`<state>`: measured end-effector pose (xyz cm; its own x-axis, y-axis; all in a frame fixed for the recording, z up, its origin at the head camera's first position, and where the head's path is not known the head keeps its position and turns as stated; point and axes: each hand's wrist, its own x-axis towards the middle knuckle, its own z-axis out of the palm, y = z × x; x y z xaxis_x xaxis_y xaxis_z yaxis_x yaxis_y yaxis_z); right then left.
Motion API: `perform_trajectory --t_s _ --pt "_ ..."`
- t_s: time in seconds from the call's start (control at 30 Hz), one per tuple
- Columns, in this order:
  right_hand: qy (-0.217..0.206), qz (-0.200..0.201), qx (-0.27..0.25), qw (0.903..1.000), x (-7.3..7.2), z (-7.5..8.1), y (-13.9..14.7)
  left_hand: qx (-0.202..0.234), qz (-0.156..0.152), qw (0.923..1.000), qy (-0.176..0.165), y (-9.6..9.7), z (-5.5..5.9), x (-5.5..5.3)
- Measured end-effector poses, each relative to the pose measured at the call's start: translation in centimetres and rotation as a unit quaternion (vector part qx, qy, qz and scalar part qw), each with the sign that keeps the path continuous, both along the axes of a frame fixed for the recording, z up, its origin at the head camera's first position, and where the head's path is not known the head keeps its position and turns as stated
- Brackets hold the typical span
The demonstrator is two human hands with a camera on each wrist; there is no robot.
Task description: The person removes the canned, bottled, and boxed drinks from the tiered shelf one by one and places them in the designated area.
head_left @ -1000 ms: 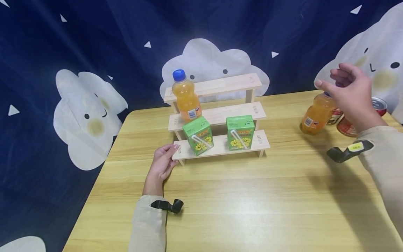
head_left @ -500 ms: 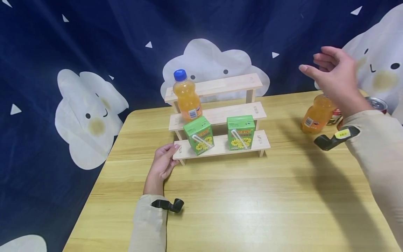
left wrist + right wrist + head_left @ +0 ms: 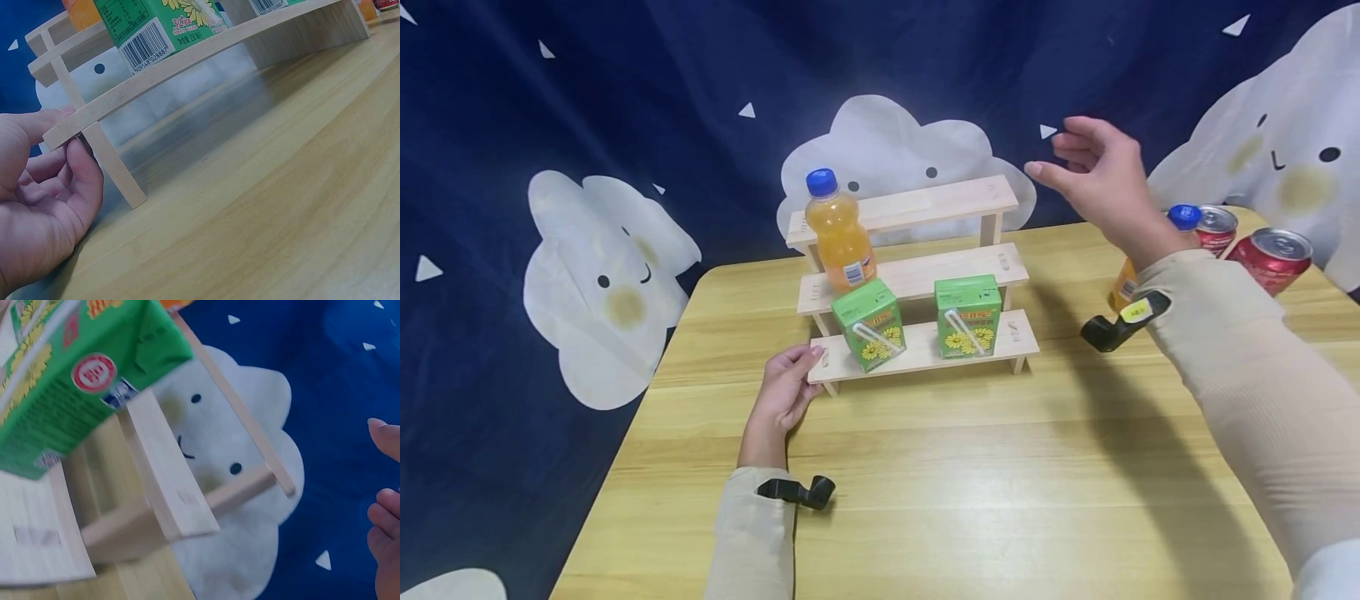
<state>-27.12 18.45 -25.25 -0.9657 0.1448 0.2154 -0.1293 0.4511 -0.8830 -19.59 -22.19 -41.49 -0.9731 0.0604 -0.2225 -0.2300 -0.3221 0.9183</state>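
My left hand (image 3: 788, 390) grips the left end of the lowest step of a three-tier wooden display shelf (image 3: 917, 358), thumb on top and fingers curled underneath, as the left wrist view shows. Two green drink cartons (image 3: 967, 321) with yellow flowers and straws stand on that step, the left one turned at an angle. An orange juice bottle (image 3: 841, 237) with a blue cap stands on the middle step at the left. My right hand (image 3: 1101, 179) hovers right of the top step, thumb and fingers apart, holding nothing; its fingertips (image 3: 378, 428) show at the right wrist view's edge.
On the right of the wooden table (image 3: 925, 492), a second orange bottle (image 3: 1184, 218), partly behind my right wrist, stands by two red cans, the nearer can (image 3: 1273, 258) in front. A dark blue curtain (image 3: 647, 100) with clouds hangs behind the table.
My right hand has moved left from above the bottle and cans toward the shelf, empty throughout. My left hand has kept its grip on the lowest step.
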Motion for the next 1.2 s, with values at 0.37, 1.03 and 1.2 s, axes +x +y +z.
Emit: perform_trajectory --t_s 0.37,1.03,1.2 --pt "-0.012 0.082 0.009 0.9966 -0.5 -0.2 -4.3 0.002 0.003 1.0000 0.000 -0.1 -0.2 -0.1" --pt "0.012 0.204 0.056 0.9772 -0.1 0.9 -12.6 0.010 -0.004 0.9999 0.010 -0.1 -0.1 0.1" --pt "0.008 0.223 0.082 0.9714 -0.2 0.6 -14.2 0.007 -0.002 0.9999 0.011 -0.1 -0.2 0.0"
